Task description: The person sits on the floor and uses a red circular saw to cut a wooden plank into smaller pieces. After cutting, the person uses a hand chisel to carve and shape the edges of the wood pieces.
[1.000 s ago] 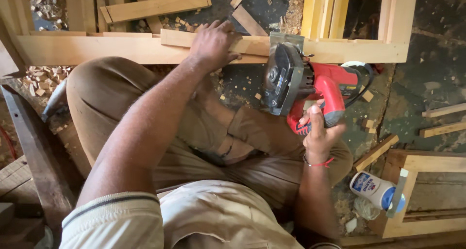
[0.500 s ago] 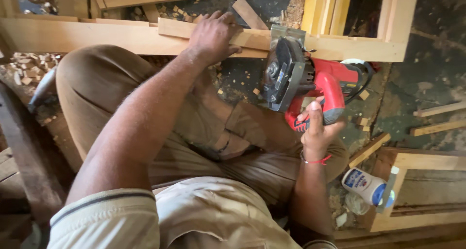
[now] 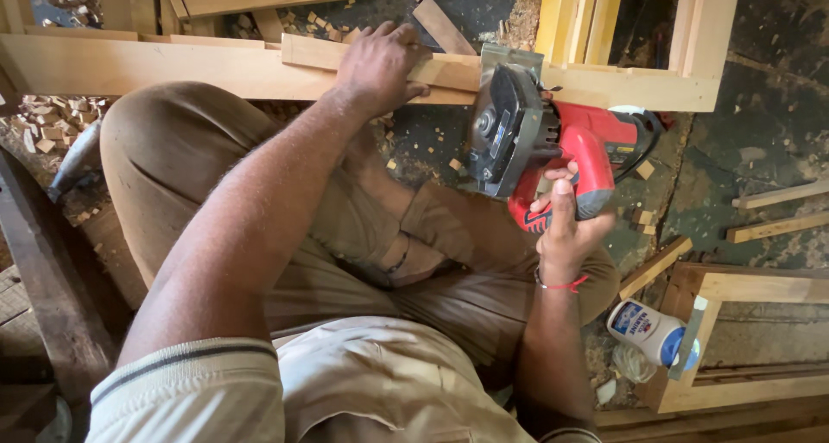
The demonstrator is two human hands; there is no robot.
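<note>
Person sits low on the workshop floor point(image 3: 760, 141), knees drawn up, wood scraps all round.

Nearest, by the right knee: a white glue bottle point(image 3: 643, 331) with a blue cap lies on its side against the corner of a small wooden frame point(image 3: 743, 391). Can't tell how full it is. A clear plastic bag next to it, contents not readable.

Right hand point(image 3: 566, 227) is wrapped round the rear handle of a red circular saw point(image 3: 553, 145), thumb up along the grip. The saw is tipped so its grey guard and blade face left, nose touching the front edge of the long board point(image 3: 155, 67). Judging by the motor housing, it's heavy for one hand and stiff — the handle is the only safe place to take hold, well away from the guard side. Cord trails off at the right.

Left hand point(image 3: 376, 67) is pressed flat with fingers curled over a short wooden strip point(image 3: 319, 53) lying on top of the long board, just left of the saw. The strip looks light, rigid, dry — it would slide easily if not pinned.

Farther out: a pale door or window frame point(image 3: 691, 54) stands at the board's right end, more planks behind, and a heap of small offcut blocks point(image 3: 52, 128) at the left edge of the floor.
</note>
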